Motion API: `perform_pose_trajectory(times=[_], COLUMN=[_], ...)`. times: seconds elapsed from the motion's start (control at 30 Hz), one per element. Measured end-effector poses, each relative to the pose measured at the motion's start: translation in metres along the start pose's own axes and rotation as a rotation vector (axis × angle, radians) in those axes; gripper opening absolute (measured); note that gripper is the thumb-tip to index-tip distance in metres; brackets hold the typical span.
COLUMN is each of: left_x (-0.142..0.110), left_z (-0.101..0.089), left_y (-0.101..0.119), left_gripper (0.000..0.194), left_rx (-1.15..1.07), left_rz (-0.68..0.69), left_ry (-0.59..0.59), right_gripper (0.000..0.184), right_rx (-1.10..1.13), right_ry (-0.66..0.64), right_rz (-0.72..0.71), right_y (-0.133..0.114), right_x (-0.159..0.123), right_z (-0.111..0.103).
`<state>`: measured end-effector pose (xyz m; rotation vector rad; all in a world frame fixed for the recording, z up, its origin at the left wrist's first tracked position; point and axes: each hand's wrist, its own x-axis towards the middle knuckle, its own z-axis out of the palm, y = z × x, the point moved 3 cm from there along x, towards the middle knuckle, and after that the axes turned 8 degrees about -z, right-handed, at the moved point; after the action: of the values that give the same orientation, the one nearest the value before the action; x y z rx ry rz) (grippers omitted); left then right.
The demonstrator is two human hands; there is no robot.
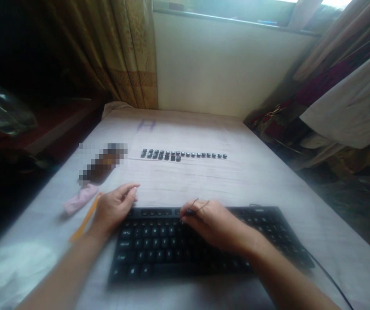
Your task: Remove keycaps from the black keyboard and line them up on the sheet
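Observation:
A black keyboard (167,254) lies on the pale sheet in front of me, slightly blurred. My left hand (115,206) rests by its upper left corner, fingers curled and thumb against them; whatever they may hold is hidden. Above the upper rows, my right hand (212,221) pinches a thin, dark, wire-like tool (201,206), part of which loops up over the fingers. The tool's lower end, near the top keys, is too blurred to make out. Farther off, small black keycaps (178,154) stand in two lines, the back line longer than the front one.
A pixelated dark item (103,163) lies left of the keycaps, close to a pink cloth piece (81,199). An orange strip (86,217) sits beside my left wrist. The keyboard cable (328,275) trails off right. Curtains (130,51) and a wall (201,64) border the far side.

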<state>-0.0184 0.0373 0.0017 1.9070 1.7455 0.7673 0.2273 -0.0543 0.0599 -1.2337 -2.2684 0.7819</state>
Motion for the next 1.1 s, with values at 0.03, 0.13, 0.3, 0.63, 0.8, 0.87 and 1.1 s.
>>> perform_pose_trajectory(times=[0.03,0.13,0.3,0.63,0.8,0.87,1.1], left_x=[-0.001,-0.003,-0.005,-0.007,-0.021,-0.030,-0.055], left_z=[0.000,0.000,0.000,0.000,-0.009,-0.008,0.006], left_y=[0.001,0.003,0.004,0.006,0.036,0.052,0.079], left_gripper=[0.042,0.043,0.042,0.037,0.027,0.023,0.027], left_rx=[0.006,0.038,0.078,0.130,0.056,-0.033,-0.273], left_rz=[0.015,0.075,0.093,0.175,0.423,0.470,0.206], left_ry=[-0.005,-0.022,0.000,0.046,0.122,0.034,-0.302], right_gripper=[0.011,0.011,0.012,0.021,0.014,0.013,0.012], right_rx=[-0.006,-0.012,0.024,0.672,0.526,0.434,0.230], right_ry=[0.006,0.042,0.085,0.480,0.463,0.475,0.509], right_rz=[-0.007,-0.047,-0.081,0.101,0.023,-0.042,-0.194], right_y=[0.000,0.001,0.002,0.015,0.004,-0.002,-0.018], right_x=[0.000,0.000,-0.001,-0.005,-0.002,-0.002,-0.002], right_z=[0.000,-0.001,0.000,-0.020,-0.009,-0.007,-0.008])
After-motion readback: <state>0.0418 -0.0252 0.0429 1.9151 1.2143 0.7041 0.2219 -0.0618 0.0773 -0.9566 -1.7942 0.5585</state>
